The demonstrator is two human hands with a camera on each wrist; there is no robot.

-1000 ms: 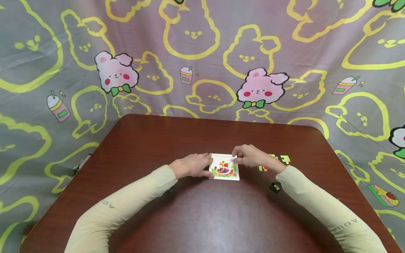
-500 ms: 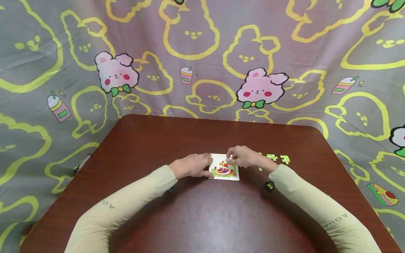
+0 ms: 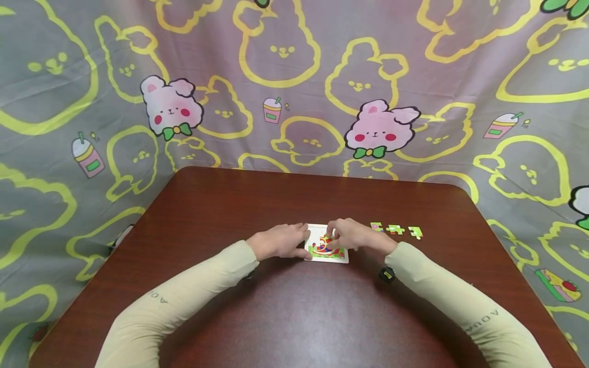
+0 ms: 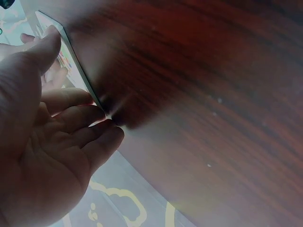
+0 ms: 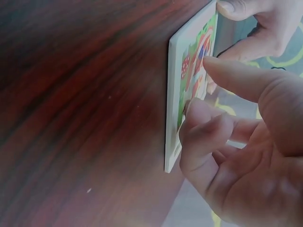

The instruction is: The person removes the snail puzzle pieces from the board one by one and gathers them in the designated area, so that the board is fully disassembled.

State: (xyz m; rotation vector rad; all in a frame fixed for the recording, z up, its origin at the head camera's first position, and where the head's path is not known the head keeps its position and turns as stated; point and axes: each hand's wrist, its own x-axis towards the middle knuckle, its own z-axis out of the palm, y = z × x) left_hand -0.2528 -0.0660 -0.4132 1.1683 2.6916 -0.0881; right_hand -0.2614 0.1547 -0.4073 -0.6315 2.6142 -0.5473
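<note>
A small square jigsaw board point(image 3: 325, 258), white-rimmed with a red, blue and green picture, lies on the brown table. My left hand point(image 3: 281, 241) rests against its left side. In the left wrist view the thumb point(image 4: 49, 40) lies on the board's corner and the fingers touch the edge. Above the board's right half, my right hand point(image 3: 350, 236) has its fingers curled down. Its thumb and forefinger pinch a jigsaw piece point(image 5: 199, 87) against the picture in the right wrist view, the fingers partly hiding it.
Loose green jigsaw pieces lie in a row right of the board, among them a middle piece point(image 3: 394, 229) and a right piece point(image 3: 415, 232). The table point(image 3: 294, 312) meets a patterned cloth point(image 3: 303, 92) at the back and sides.
My right hand has moved left from the board's far right corner onto the picture, uncovering more of the loose pieces. The left hand has stayed at the board's left side.
</note>
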